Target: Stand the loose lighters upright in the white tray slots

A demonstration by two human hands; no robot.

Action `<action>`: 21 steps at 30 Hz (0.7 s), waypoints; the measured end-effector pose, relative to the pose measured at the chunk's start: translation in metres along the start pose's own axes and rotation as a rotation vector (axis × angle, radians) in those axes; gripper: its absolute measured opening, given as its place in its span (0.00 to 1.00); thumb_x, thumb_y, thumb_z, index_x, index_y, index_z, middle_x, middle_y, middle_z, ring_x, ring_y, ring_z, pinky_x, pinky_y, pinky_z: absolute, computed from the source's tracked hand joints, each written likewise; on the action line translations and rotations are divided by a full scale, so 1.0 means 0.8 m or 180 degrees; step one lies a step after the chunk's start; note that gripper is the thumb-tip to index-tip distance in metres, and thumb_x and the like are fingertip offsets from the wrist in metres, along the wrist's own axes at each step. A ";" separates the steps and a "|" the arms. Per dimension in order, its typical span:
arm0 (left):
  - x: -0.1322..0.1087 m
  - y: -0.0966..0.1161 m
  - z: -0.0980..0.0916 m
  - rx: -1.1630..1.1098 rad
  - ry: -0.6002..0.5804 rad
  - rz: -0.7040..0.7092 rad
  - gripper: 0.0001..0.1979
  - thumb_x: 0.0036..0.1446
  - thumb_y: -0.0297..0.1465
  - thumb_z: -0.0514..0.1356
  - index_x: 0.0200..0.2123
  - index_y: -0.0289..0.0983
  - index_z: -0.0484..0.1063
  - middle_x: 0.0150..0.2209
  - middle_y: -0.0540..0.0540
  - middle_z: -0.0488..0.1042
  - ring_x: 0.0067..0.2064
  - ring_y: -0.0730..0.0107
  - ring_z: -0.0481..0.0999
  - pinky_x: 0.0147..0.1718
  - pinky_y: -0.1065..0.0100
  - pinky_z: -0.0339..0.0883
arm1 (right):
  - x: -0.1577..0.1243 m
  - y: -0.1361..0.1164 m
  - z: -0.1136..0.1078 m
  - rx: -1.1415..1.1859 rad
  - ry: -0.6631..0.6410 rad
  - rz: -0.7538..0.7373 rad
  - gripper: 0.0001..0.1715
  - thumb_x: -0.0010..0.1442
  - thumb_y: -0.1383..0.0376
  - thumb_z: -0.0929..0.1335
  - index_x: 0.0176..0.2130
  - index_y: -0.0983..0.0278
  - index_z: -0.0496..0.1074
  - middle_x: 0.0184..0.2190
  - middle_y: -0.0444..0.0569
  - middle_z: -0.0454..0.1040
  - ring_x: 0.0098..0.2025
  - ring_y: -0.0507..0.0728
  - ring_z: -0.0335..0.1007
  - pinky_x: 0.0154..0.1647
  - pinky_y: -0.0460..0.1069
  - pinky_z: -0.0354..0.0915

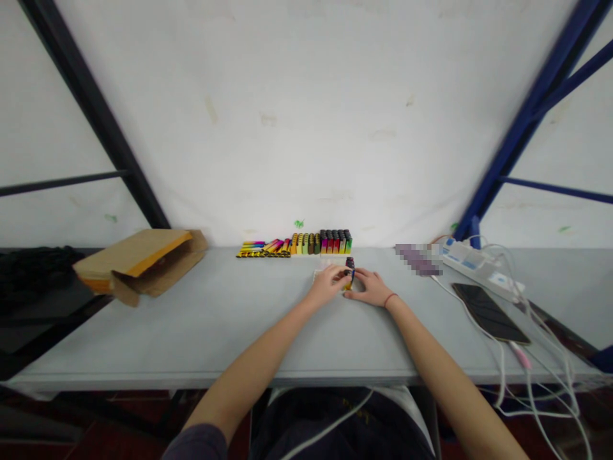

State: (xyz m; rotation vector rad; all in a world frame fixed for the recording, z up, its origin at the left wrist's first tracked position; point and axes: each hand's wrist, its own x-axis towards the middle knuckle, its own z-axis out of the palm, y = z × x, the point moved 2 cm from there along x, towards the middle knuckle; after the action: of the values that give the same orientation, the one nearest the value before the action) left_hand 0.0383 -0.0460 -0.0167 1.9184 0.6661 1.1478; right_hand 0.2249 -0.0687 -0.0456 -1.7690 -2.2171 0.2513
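My left hand [329,283] has its fingers closed on a small lighter [348,285] with a yellow body, partly hidden by the fingers. My right hand [371,287], with a red cord at the wrist, curves its thumb and fingers around the near end and right side of a short row of lighters [350,262] with dark tops. Under and beside my left hand shows the edge of a pale, clear-looking tray [317,273]. Beyond my hands, against the wall, stand upright black-topped lighters [336,242] and yellow-green ones [305,244]. Colourful lighters [264,248] lie flat to their left.
An open brown cardboard box [143,255] lies on the left of the grey table [215,332]. At right are a phone [489,313], a white power strip [483,268], loose white cables [502,370] and a blurred purple item [419,260]. Metal posts rise on both sides.
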 end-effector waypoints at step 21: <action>-0.003 0.009 -0.002 0.0330 -0.0021 0.0083 0.05 0.56 0.34 0.67 0.36 0.42 0.78 0.36 0.46 0.78 0.38 0.63 0.76 0.47 0.63 0.70 | 0.000 0.001 0.000 -0.0008 -0.0007 -0.0009 0.44 0.57 0.39 0.70 0.63 0.60 0.69 0.68 0.61 0.64 0.68 0.69 0.60 0.69 0.67 0.52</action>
State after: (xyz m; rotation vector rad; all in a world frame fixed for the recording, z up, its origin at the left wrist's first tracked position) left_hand 0.0360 -0.0511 -0.0118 2.0222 0.7112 1.1424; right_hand 0.2256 -0.0686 -0.0462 -1.7675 -2.2222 0.2499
